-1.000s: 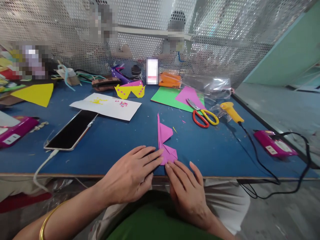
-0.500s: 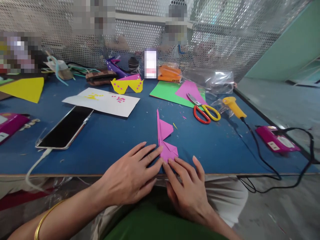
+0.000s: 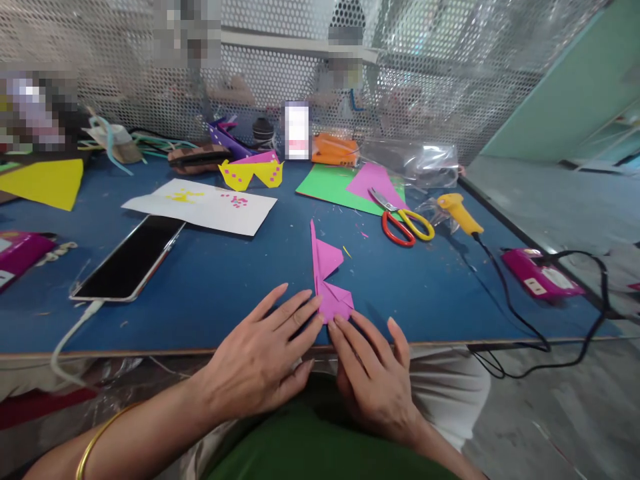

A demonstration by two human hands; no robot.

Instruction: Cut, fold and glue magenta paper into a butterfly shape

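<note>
A folded pink paper cut-out (image 3: 329, 257) lies on the blue tabletop in front of me, with a tall narrow strip along its left edge and two angular lobes on its right. My left hand (image 3: 265, 350) presses its outstretched fingertips on the lower left part of the paper. From the near right side, my right hand (image 3: 373, 367) rests its fingertips on the paper's bottom edge, fingers spread and flat. The two hands nearly meet there. My right thumb is mostly hidden below the table edge.
Beyond the cut-out lie scissors (image 3: 399, 223), green paper (image 3: 325, 189) and a yellow paper mask (image 3: 250, 175). A glue gun (image 3: 460, 213) with a black cord is at right, near a purple power strip (image 3: 543, 275). At left are a phone (image 3: 133, 259) and white paper (image 3: 215, 217).
Both hands stay on the pink paper, with only slight finger shifts. The whole view has moved a little, so the table's things appear slightly further left.
</note>
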